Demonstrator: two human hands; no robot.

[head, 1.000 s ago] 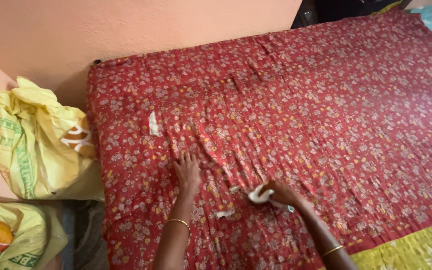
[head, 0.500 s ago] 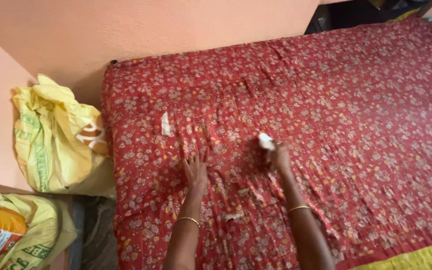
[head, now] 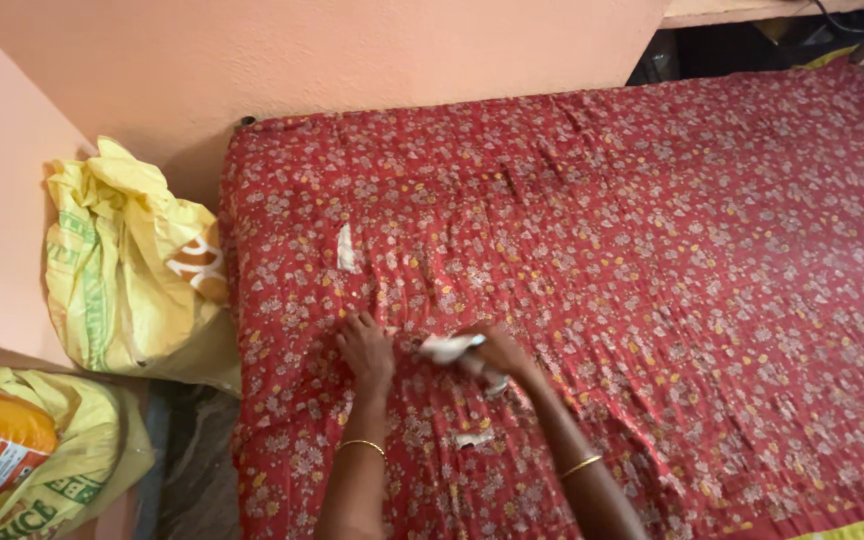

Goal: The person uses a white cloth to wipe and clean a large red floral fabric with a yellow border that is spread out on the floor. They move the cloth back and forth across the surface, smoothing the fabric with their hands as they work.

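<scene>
Looking down from the head view, the right hand (head: 500,352) is closed around a white scrap (head: 449,347) whose long axis points left, toward the left hand (head: 367,350), which lies flat and open on the red floral bedspread (head: 652,250), just beside it. Another white strip (head: 346,247) lies further up. Left of the bed stand a yellow sack (head: 132,280) with green lettering and an orange-yellow package (head: 12,450)

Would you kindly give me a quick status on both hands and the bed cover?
Left hand flat on red floral bed cover. Right hand closed on white cloth. White scraps on cover.
</scene>
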